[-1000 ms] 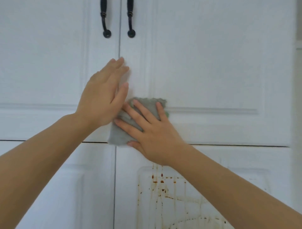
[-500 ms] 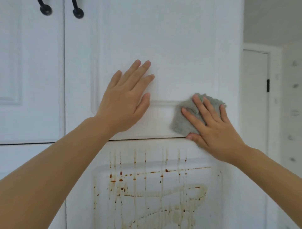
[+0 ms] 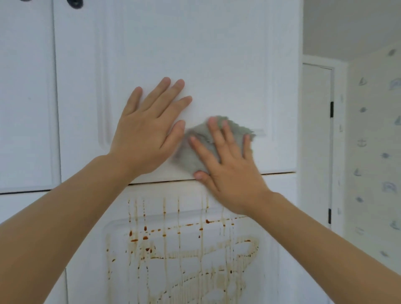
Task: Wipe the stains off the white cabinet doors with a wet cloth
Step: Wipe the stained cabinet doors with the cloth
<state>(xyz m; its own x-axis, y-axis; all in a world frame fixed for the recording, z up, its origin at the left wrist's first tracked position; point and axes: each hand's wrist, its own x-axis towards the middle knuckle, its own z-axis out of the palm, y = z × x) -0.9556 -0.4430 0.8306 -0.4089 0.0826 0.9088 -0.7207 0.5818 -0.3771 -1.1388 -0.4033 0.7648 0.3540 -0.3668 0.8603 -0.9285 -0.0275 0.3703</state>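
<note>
My right hand presses a grey cloth flat against the lower part of the upper right cabinet door, fingers spread straight over it. My left hand lies flat on the same door just left of the cloth, fingers straight, thumb near the cloth's edge. Below the gap between doors, the lower right cabinet door carries brown stains: drips, spots and smeared streaks.
The upper left cabinet door is beside it, with the tip of a black handle at the top edge. Right of the cabinet are a white room door with black hinges and a wall with small printed figures.
My right hand slid the cloth leftward along the bottom of the upper door, close to my left hand. The view shifted slightly right and down.
</note>
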